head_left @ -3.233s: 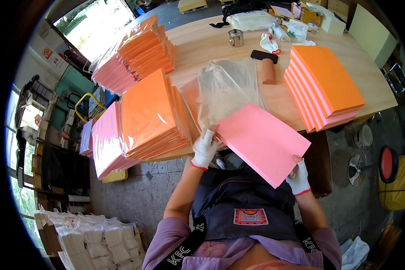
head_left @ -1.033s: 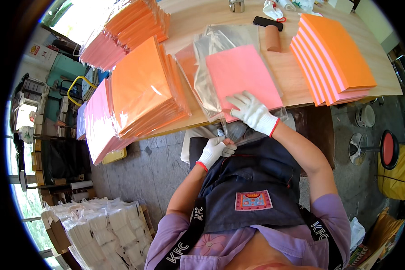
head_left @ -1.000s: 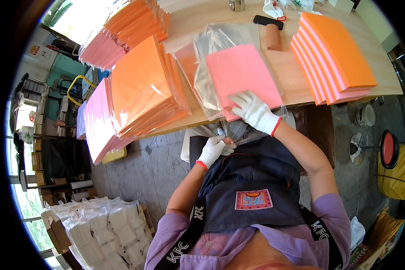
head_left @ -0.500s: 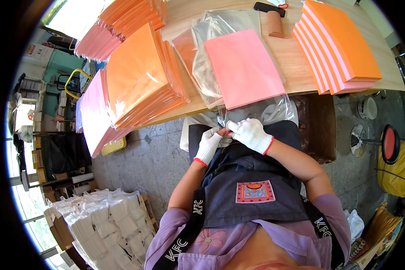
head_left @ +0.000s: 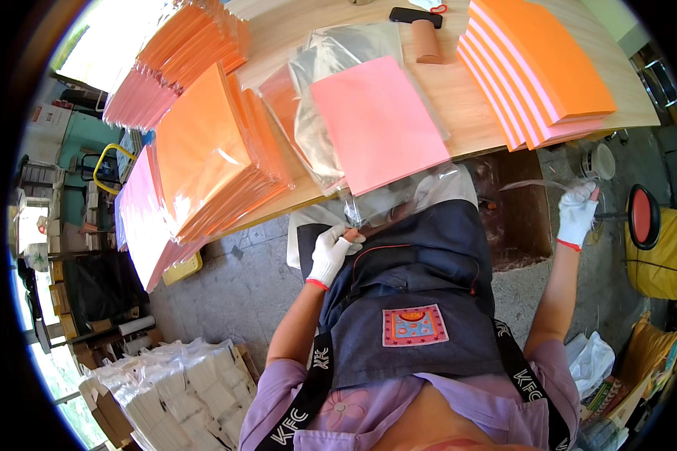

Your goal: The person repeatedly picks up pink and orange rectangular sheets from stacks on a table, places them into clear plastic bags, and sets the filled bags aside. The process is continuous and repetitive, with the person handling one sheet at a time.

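Note:
A stack of pink paper (head_left: 384, 124) lies in a clear plastic bag at the table's front edge. The bag's flap (head_left: 421, 192) hangs over the edge above my lap. My left hand (head_left: 331, 254), in a white knit glove with bare fingertips, is closed at the flap's left end and pinches it. Far out to the right, my gloved right hand (head_left: 577, 213) is closed on a thin clear plastic strip (head_left: 532, 183), which trails leftward over a brown box. More clear bags (head_left: 368, 46) lie under and behind the pink paper.
Bagged orange paper (head_left: 203, 143) is piled at left, with further bagged stacks behind. Unwrapped orange and pink paper (head_left: 538, 68) stands at right. A brown cylinder (head_left: 426, 42) and black phone (head_left: 416, 16) lie at the back. An open brown box (head_left: 515, 225) sits below the table.
My right hand has left the bag's flap and swung far right, drawing the clear strip with it. My left hand stays by the flap. The whole view has shifted slightly.

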### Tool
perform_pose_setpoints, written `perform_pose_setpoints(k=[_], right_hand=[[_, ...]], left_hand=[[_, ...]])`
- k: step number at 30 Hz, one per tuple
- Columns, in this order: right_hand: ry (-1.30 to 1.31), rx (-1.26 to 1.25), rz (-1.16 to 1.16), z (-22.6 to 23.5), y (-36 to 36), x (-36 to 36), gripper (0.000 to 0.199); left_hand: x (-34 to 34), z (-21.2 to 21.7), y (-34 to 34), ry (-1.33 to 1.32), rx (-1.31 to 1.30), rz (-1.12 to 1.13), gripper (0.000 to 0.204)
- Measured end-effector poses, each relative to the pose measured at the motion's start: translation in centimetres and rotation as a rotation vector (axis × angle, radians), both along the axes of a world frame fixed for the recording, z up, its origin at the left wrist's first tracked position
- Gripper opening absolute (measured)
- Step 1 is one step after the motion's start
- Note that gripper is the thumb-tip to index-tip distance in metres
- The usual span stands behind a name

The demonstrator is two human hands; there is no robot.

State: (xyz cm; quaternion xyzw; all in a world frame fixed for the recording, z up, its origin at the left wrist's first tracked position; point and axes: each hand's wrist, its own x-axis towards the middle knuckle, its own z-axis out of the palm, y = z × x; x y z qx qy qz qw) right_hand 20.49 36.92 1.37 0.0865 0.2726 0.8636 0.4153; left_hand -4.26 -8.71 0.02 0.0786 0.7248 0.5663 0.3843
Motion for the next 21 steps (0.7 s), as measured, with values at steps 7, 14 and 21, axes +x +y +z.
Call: perform_pose_setpoints(k=[7, 14, 21], right_hand=[[1.328, -1.848, -0.895, -6.3, -4.0, 1.0, 0.044], [1.192, -2.328, 0.977, -0.7, -7.8, -14.1, 0.064], [0.934, -2.754, 1.337, -1.8, -8.5, -16.2, 0.027]], left_hand=[[-3.6, 3.5, 2.3, 1.675, -0.247, -0.267, 0.040], [-5.4, 3.5, 5.1, 1.829, -0.109, -0.720, 0.048], [-4.1, 3.6, 3.1, 1.670, -0.115, -0.582, 0.033]])
